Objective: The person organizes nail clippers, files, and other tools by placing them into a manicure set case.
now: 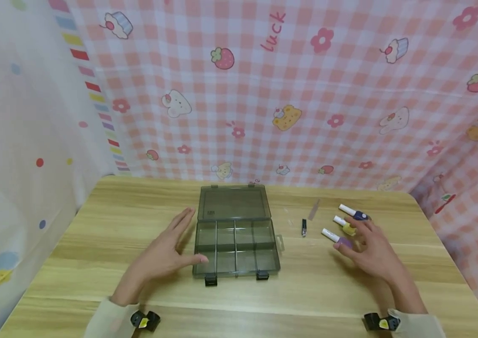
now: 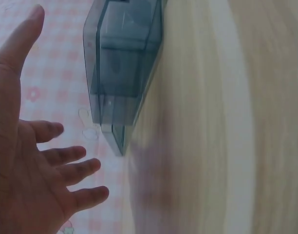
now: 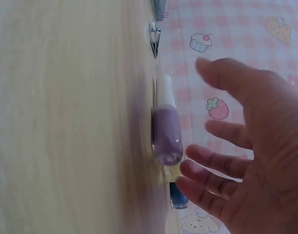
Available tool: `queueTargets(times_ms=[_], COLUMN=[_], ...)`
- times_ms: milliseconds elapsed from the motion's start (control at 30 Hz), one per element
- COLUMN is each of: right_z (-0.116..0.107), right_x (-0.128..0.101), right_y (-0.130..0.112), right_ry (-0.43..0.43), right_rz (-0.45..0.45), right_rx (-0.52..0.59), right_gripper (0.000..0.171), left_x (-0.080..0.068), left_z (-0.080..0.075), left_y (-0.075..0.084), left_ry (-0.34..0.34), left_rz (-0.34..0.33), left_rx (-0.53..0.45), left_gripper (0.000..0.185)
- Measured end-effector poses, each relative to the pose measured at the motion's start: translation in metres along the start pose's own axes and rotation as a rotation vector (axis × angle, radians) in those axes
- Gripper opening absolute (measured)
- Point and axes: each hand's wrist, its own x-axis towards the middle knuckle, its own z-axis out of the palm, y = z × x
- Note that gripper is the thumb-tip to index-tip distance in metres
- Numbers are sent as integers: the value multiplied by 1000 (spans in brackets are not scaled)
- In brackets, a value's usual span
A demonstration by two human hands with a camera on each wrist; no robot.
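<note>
Purple, yellow, blue: three polish bottles, one organizer box

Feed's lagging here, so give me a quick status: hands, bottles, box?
Left hand open beside open organizer box. Right hand open over purple polish bottle, not gripping. Nail clipper lies between.

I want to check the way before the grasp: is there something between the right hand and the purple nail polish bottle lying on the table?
Nothing visible. The right hand hovers open just beside the purple bottle, with only bare table between them. The yellow bottle and blue bottle lie behind it, not in the way.
</note>
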Motion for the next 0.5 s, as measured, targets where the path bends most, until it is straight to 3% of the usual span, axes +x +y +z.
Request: queueTargets(times_ms=[233, 500], right_z=[6, 6], right_x=[0, -5], right_y=[0, 2], right_ry=[60, 18], right_rz=[-65, -40], right_rx=[-54, -45], right_gripper=[57, 48], left_x=[2, 5], left_z=[10, 22], left_y=[8, 15], left_ry=[-16, 5], left_rz=[4, 4], left_rx=[59, 121], left_gripper=[135, 139])
